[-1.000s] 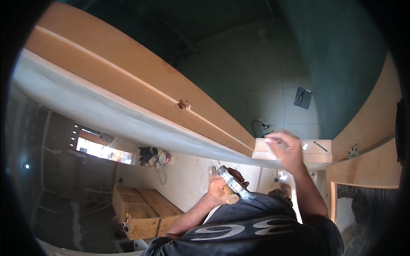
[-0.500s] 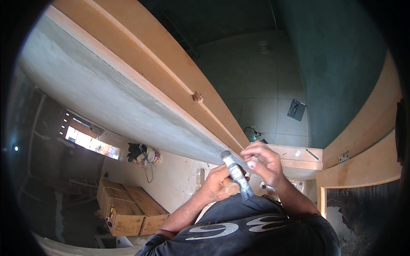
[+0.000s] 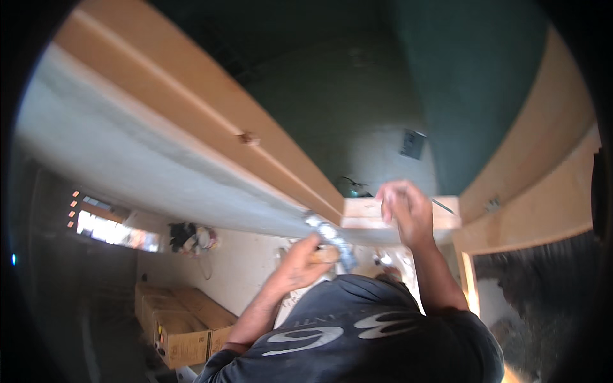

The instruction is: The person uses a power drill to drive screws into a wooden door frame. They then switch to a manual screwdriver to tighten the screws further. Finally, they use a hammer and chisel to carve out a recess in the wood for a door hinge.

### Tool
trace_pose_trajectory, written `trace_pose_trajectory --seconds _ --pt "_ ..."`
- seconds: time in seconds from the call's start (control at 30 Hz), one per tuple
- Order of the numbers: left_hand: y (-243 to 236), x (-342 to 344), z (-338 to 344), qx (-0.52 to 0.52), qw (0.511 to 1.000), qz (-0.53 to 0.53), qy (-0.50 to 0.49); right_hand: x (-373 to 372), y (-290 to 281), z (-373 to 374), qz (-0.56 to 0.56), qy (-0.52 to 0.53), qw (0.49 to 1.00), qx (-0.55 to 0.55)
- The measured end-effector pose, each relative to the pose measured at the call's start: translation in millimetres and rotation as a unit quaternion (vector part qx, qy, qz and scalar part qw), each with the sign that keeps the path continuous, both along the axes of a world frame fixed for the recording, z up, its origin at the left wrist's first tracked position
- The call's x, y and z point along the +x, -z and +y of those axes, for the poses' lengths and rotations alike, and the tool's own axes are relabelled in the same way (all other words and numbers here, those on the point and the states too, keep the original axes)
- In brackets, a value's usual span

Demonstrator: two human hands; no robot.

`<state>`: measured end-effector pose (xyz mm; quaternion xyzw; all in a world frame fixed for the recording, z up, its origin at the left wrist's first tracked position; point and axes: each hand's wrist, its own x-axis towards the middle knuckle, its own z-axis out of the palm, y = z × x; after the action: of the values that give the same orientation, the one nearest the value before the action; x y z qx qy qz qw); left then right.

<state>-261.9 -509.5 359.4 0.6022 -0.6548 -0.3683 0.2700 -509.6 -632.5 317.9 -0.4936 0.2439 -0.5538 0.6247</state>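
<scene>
My left hand (image 3: 301,260) is closed round the wooden handle of a hammer (image 3: 331,239). Its worn, silvery metal head lies slantwise in front of my chest, close to the wall's edge. Raised apart from it, my right hand (image 3: 408,207) has its fingers curled together in front of a wooden ledge (image 3: 361,214). Motion blurs those fingers, and anything between them is too small or hidden to name. A dark, thin pencil-like stick (image 3: 443,206) lies on the ledge, just right of that hand.
A long wooden door frame (image 3: 204,105) with a chipped notch (image 3: 248,138) runs along the grey wall (image 3: 128,140). Cardboard boxes (image 3: 185,325) stand at lower left. A dark flat box (image 3: 412,144) lies on the far floor. Another wooden frame (image 3: 523,239) curves at right.
My right hand has moved up and away from the hammer, toward the ledge. The hammer stays in my left hand. The whole view has shifted and blurred.
</scene>
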Motion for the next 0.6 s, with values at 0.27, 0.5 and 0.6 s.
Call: trace_pose_trajectory --seconds 0.27,0.5,0.6 --pt "-10 -9 14 -0.044 0.987 0.149 0.049 -63 113 -40 0.321 0.257 0.912 0.024" --pt "-32 -15 2 0.128 0.991 -0.026 -0.004 -1 -21 28 0.143 -0.056 0.957 -0.245" --pt "-38 -23 3 0.141 0.990 0.017 -0.003 19 -59 47 0.199 -0.035 0.919 -0.339"
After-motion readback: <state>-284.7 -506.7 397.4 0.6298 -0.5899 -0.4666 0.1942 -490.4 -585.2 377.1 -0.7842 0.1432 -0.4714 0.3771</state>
